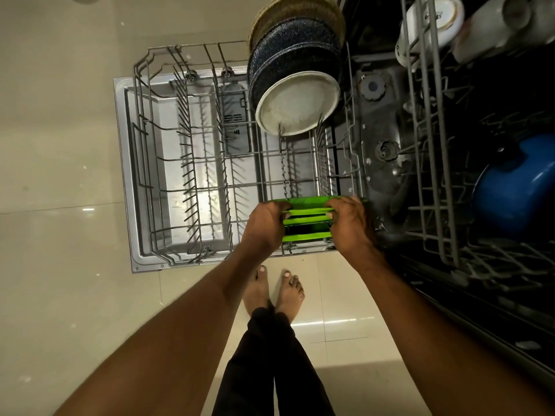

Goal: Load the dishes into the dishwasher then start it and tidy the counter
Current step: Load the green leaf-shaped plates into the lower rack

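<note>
Several green plates (pixel 307 219) stand on edge at the near end of the pulled-out lower rack (pixel 192 163). My left hand (pixel 265 226) grips their left edges and my right hand (pixel 350 225) grips their right edges. Farther along the same row stand a white plate (pixel 295 105), dark speckled plates (pixel 292 49) and woven brown plates (pixel 297 6). The rack's left part holds nothing. The rack sits over the open dishwasher door (pixel 123 175).
The upper rack (pixel 432 139) juts out at the right, holding white cups (pixel 432 22) and a blue pot (pixel 516 187). The dark tub floor (pixel 381 139) shows beneath it. My bare feet (pixel 273 289) stand on pale floor tiles just in front of the door.
</note>
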The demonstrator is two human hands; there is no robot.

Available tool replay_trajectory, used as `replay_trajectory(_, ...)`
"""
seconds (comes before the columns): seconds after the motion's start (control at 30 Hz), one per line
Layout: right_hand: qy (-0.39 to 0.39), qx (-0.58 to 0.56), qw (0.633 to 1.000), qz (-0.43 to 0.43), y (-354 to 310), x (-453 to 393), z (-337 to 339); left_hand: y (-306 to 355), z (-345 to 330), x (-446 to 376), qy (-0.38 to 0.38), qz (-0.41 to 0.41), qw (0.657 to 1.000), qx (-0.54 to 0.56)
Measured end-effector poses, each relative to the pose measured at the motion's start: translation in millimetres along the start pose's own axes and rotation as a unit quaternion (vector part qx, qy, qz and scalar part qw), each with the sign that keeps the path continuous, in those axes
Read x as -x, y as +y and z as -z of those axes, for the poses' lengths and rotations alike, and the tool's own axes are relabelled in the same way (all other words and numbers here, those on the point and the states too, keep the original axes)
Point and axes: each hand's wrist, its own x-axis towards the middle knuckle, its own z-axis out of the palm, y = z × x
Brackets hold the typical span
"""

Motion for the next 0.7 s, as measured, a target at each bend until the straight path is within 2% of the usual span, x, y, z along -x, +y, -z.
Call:
replay_trajectory(0.17,-0.011,0.038,0.999,0.007,-5.5,-2.0,3.3,-2.2,8.0,-18.6,-0.051,0.041,0.998,0.023)
replay_trajectory(0.4,-0.021,0.149,0.988,-0.013,-14.9,20.6,-0.6,-4.0,8.0,-19.7,-0.047,0.056,0.997,0.019)
replay_trajectory(0.57,-0.078,0.174,0.981,-0.033,-22.8,24.5,-11.5,-14.3,10.4,-14.4,-0.029,0.053,0.998,0.015)
replay_trajectory(0.7,-0.136,0.147,0.977,-0.08,-20.3,4.8,-10.5,-13.8,13.8,-11.7,-0.039,0.05,0.997,0.039)
